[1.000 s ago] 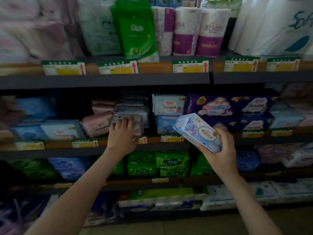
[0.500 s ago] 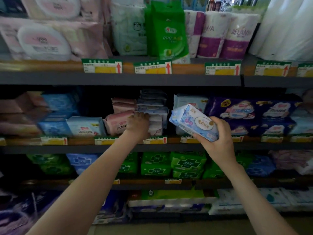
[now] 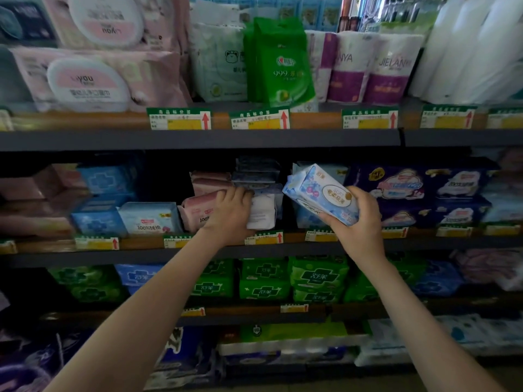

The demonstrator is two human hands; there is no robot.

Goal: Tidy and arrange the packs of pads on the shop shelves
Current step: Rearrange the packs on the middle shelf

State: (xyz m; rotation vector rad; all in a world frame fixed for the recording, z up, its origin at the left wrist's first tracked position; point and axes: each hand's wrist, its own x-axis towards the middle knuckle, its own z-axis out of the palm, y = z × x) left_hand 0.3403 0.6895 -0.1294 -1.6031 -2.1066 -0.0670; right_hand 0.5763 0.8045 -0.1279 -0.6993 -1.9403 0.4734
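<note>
My right hand (image 3: pixel 358 222) grips a light blue pack of pads (image 3: pixel 318 193), tilted, in front of the middle shelf (image 3: pixel 283 248). My left hand (image 3: pixel 230 213) reaches into the same shelf and curls its fingers round the left side of a white pack (image 3: pixel 263 212) at the foot of a stack of pale blue packs (image 3: pixel 257 174). A pink pack (image 3: pixel 195 209) lies just left of that hand, partly hidden by it. Dark purple packs (image 3: pixel 418 190) fill the shelf to the right.
Blue and pink packs (image 3: pixel 99 199) sit at the left of the middle shelf. Green packs (image 3: pixel 317 278) line the shelf below. The top shelf holds wet wipes (image 3: pixel 90 77), a green bag (image 3: pixel 280 63) and tissue rolls (image 3: pixel 373 69). Price tags (image 3: pixel 260 120) run along the shelf edges.
The view has shifted left and upward. My left hand has pushed further into the shelf and closed on the white pack. My right hand still holds the blue pack, raised slightly.
</note>
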